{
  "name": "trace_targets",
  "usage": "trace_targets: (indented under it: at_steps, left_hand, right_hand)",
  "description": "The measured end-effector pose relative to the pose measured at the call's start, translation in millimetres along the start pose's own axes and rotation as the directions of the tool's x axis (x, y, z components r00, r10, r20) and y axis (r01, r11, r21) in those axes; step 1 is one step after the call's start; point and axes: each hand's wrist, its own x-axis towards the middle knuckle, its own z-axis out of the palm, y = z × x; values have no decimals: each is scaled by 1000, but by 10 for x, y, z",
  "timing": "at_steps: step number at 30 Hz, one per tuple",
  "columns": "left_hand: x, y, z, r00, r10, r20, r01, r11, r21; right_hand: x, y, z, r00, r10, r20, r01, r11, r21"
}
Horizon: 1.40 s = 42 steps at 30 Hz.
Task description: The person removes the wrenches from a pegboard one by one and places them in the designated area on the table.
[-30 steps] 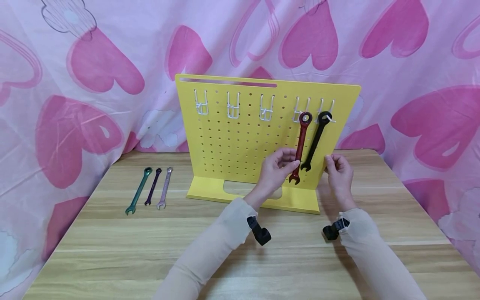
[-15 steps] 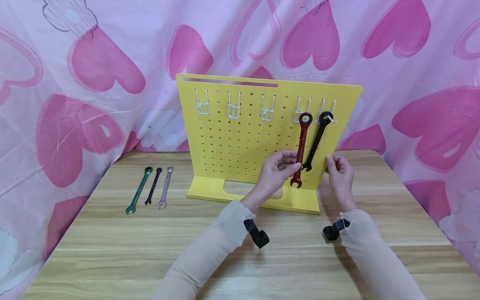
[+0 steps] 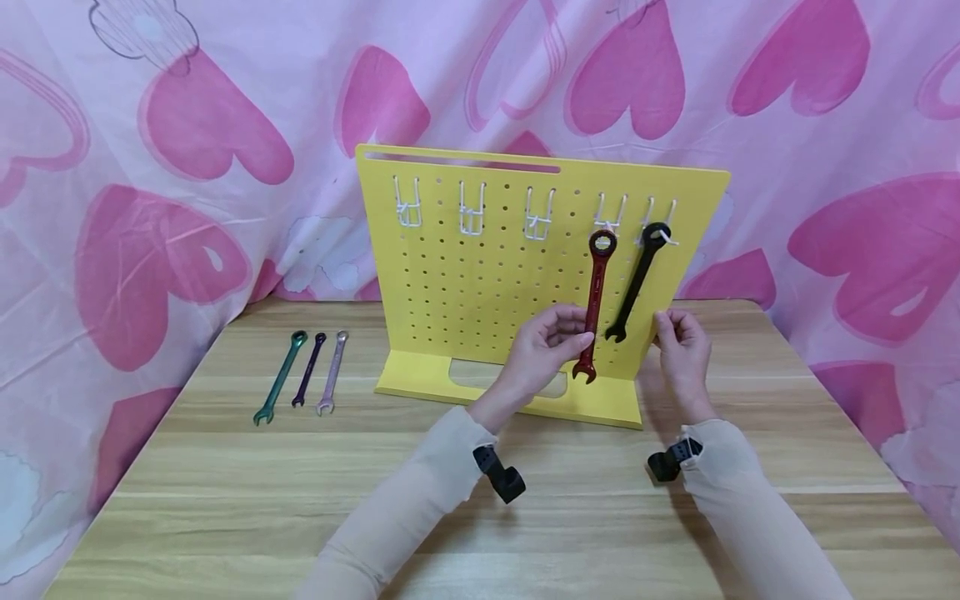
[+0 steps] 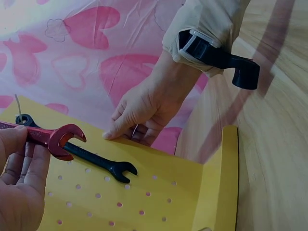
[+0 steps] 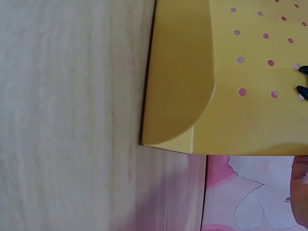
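My left hand (image 3: pixel 542 350) pinches a red combination wrench (image 3: pixel 596 287) between thumb and fingers, its ring end up and its open end down. That ring stands in front of the fourth white hook (image 3: pixel 611 212); whether it touches the hook I cannot tell. A black wrench (image 3: pixel 637 283) hangs by its ring on the rightmost hook, just right of the red one. With thumb and fingers my right hand (image 3: pixel 684 354) grips the right edge of the yellow pegboard (image 3: pixel 480 292). The left wrist view shows both the red wrench (image 4: pixel 53 139) and the black wrench (image 4: pixel 103 163) up close.
Green (image 3: pixel 281 379), dark purple (image 3: pixel 309 371) and lilac (image 3: pixel 332 372) wrenches lie side by side on the wooden table (image 3: pixel 247 500), left of the board. Three more white hooks, including the middle one (image 3: pixel 537 218), bear nothing. A pink heart-patterned cloth (image 3: pixel 195 250) hangs behind.
The left hand has drawn the red wrench slightly down and to the left, so its ring sits lower against the fourth hook. My right hand keeps its hold on the board's edge.
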Motion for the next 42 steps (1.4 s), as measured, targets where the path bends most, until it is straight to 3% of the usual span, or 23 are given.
trace_targets:
  at_steps: [7, 14, 27, 32, 42]
  left_hand:
    - [-86, 6, -132, 1000, -8, -8, 8, 1000, 13]
    - [-198, -2, -271, 999, -39, -19, 40, 999, 30]
    - [-414, -15, -577, 992, -79, -93, 83, 996, 38]
    - [-467, -24, -656, 990, -76, -120, 84, 994, 66]
    - [-574, -2, -860, 976, -135, -171, 151, 985, 83]
  right_hand:
    - [18, 22, -2, 1000, -13, -5, 13, 999, 49]
    - [103, 234, -33, 1000, -8, -24, 9, 999, 44]
    - [-1, 7, -3, 1000, 8, 4, -8, 1000, 9]
    - [-2, 18, -8, 1000, 2, 1, -2, 1000, 13]
    - [85, 185, -50, 1000, 16, -7, -16, 1000, 23]
